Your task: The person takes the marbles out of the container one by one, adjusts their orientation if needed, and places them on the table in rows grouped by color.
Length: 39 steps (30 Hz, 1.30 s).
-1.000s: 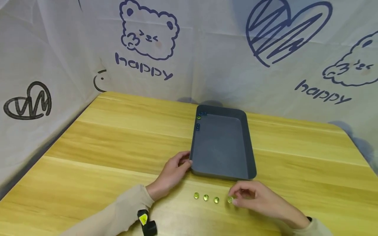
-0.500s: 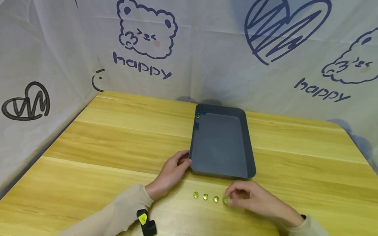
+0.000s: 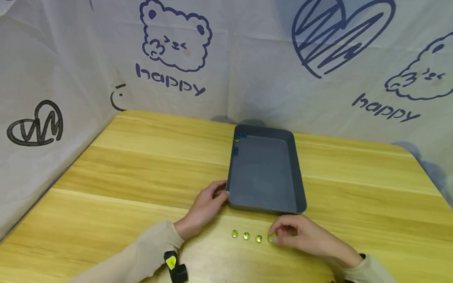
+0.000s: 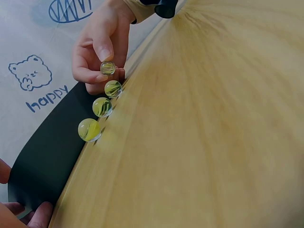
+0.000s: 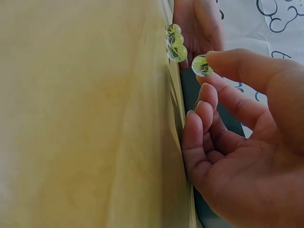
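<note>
My right hand (image 3: 304,236) pinches a clear marble with a yellow-green swirl (image 5: 203,65) between thumb and index finger. The other fingers are curled in below, as the right wrist view shows. Three matching marbles (image 3: 246,236) stand in a row on the table, just left of the pinched one. My left hand (image 3: 207,206) touches the near left corner of the dark grey tray (image 3: 265,177), its fingertips along the outer wall and partly hidden. Inside that tray, a yellow-green marble (image 3: 237,140) and several blue marbles (image 3: 236,151) lie along the far left wall.
The wooden table (image 3: 124,165) runs back to a white cloth (image 3: 247,78) with drawn bears and hearts. A black wrist device (image 3: 175,267) sits on my left sleeve. The tray's raised near wall stands just beyond the row of marbles.
My right hand has shifted slightly left with the pinched marble, bringing it closer to the row. My left hand stays at the tray, and the three marbles keep their places.
</note>
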Tool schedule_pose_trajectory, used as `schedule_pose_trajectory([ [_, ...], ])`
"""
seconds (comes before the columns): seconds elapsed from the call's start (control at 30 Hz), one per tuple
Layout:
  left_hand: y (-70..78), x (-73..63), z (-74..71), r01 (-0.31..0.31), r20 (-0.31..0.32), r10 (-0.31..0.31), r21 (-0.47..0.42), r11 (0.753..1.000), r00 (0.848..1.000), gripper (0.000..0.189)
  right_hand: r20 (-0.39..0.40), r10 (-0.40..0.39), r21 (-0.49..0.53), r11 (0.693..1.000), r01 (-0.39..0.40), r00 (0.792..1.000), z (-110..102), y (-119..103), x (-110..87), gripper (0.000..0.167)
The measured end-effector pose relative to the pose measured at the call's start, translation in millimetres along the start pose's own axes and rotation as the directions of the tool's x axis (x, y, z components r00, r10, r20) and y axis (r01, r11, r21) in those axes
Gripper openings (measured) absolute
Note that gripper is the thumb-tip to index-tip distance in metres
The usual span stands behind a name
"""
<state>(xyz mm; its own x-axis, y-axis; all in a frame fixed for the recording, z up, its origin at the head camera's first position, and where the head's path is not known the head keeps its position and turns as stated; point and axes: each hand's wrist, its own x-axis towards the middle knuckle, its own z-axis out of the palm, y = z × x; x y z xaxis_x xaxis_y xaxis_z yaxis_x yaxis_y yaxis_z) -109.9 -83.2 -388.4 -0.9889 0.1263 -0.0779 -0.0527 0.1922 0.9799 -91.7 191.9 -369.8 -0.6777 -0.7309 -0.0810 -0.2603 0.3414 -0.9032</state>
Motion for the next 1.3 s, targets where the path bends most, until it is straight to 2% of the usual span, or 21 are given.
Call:
schedule_pose_trajectory([
  [0.3, 0.9, -1.5, 1.4, 0.007, -0.007, -0.007, -0.016, 1.000, 1.000, 0.042, 0.043, -0.049, 0.002, 0.999, 0.049, 0.998, -2.7, 3.9, 2.2, 0.013],
  [0.57, 1.7, 0.0, -0.1, 0.001, 0.004, -0.001, -0.024, 1.000, 1.000, 0.043, 0.027, -0.153, -0.142, 0.978, 0.155, 0.988, -2.7, 5.3, 4.0, 0.008],
  [0.93, 1.0, -0.2, 0.8, 0.004, 0.007, -0.004, -0.016, 1.000, 1.000, 0.044, 0.020, -0.110, -0.160, 0.981, 0.112, 0.994, -2.1, 5.2, 2.6, 0.008],
  [1.3, 0.0, -0.6, 0.5, 0.003, 0.005, -0.003, -0.007, 1.000, 1.000, 0.043, 0.029, -0.106, -0.160, 0.981, 0.109, 0.994, -1.6, 6.0, 3.1, 0.008],
])
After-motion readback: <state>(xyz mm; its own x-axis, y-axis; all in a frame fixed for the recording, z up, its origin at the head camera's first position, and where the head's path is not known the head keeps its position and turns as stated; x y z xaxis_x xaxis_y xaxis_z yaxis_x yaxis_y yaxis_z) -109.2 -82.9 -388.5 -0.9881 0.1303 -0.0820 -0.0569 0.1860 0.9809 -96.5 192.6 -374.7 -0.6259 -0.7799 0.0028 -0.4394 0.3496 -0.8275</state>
